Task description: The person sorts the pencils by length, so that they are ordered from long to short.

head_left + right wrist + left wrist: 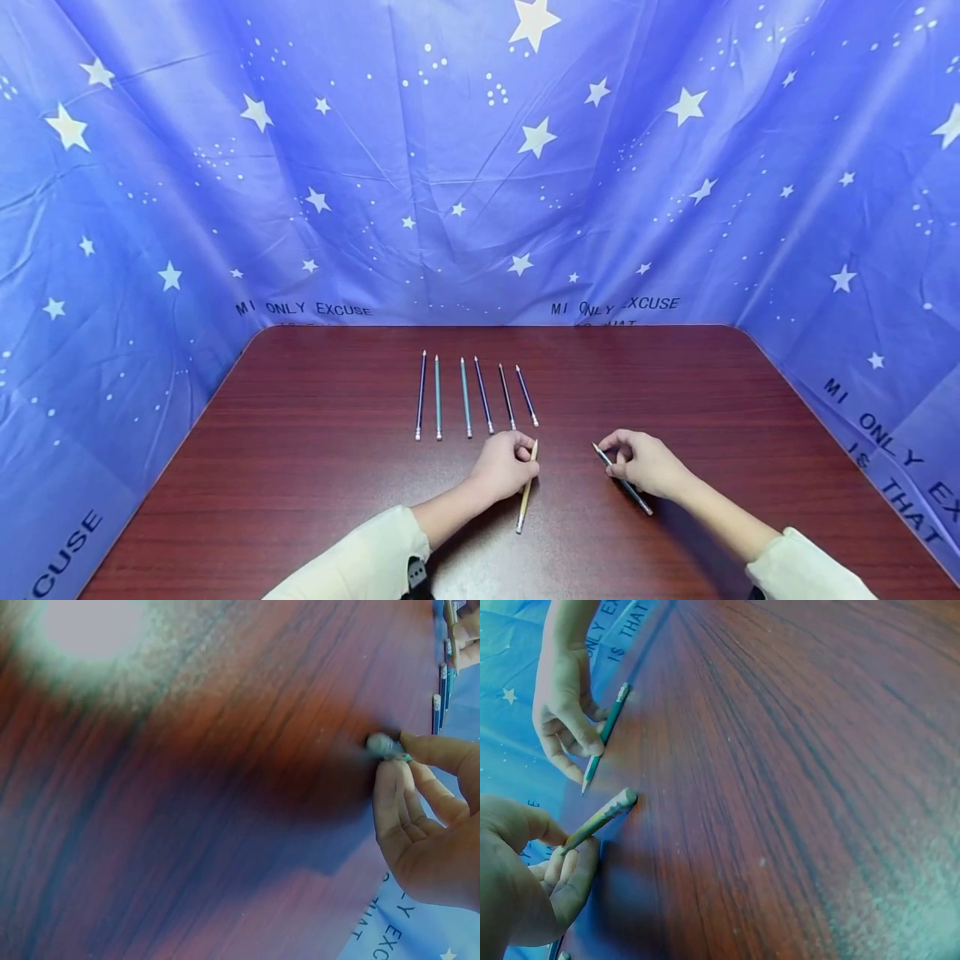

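Between thumb and fingers, my left hand (pixel 504 467) pinches a yellow pencil (pixel 527 497), tip pointing away and eraser end toward me. To its right, my right hand (pixel 647 463) pinches a dark green pencil (pixel 632 492), its tip at the far left and its eraser end near me. In the left wrist view both the yellow pencil (pixel 600 820) and the green pencil (pixel 612 724) show in the fingers. The right wrist view shows the eraser end (pixel 382 745) of the green pencil; most of that pencil is hidden by the hand.
Beyond the left hand several pencils lie in a spaced row, tips away: a dark blue pencil (pixel 421 396) at the left end, teal pencils (pixel 466 396), a black pencil (pixel 507 396) and a short blue pencil (pixel 527 396). A starry blue curtain (pixel 450 167) surrounds the wooden table (pixel 315 483).
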Demonstrator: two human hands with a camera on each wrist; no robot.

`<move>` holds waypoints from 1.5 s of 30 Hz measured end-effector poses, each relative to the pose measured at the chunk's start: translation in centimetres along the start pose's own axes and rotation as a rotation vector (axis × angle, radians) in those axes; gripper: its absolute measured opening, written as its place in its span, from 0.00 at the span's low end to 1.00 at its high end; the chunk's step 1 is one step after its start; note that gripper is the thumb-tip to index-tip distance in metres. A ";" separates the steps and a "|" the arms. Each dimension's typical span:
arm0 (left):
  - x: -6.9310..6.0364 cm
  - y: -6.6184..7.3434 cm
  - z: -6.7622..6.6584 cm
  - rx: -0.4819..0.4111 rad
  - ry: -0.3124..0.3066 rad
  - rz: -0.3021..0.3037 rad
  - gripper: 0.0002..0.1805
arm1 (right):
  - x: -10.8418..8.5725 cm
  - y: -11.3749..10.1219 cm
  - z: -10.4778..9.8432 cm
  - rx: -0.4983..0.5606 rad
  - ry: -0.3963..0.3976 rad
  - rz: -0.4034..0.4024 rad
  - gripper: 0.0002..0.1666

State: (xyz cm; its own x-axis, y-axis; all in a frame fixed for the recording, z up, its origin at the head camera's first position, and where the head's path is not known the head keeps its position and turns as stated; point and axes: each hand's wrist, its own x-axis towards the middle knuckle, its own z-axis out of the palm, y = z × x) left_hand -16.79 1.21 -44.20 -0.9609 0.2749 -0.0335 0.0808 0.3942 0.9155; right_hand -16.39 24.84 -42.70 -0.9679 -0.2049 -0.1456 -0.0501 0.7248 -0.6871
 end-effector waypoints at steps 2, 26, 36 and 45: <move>0.0 -0.1 0.0 -0.028 0.001 -0.007 0.11 | 0.0 0.0 0.1 -0.030 0.009 -0.011 0.15; 0.5 0.1 -2.0 -0.442 0.061 -0.139 0.17 | 0.8 -1.6 -0.3 0.316 -0.001 0.061 0.22; 0.2 0.4 -1.6 -0.507 0.070 -0.137 0.20 | 1.2 -2.9 0.1 0.505 -0.078 0.072 0.29; 0.4 0.1 -1.3 -0.573 0.089 -0.155 0.20 | 1.6 -3.3 0.9 0.592 -0.096 0.073 0.32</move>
State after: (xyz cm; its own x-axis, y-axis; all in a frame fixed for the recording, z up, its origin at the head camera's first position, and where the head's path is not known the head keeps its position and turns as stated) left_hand -17.51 0.26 -43.57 -0.9704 0.1680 -0.1733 -0.1945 -0.1190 0.9737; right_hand -17.53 21.52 -41.31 -0.9357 -0.2468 -0.2519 0.1879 0.2556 -0.9484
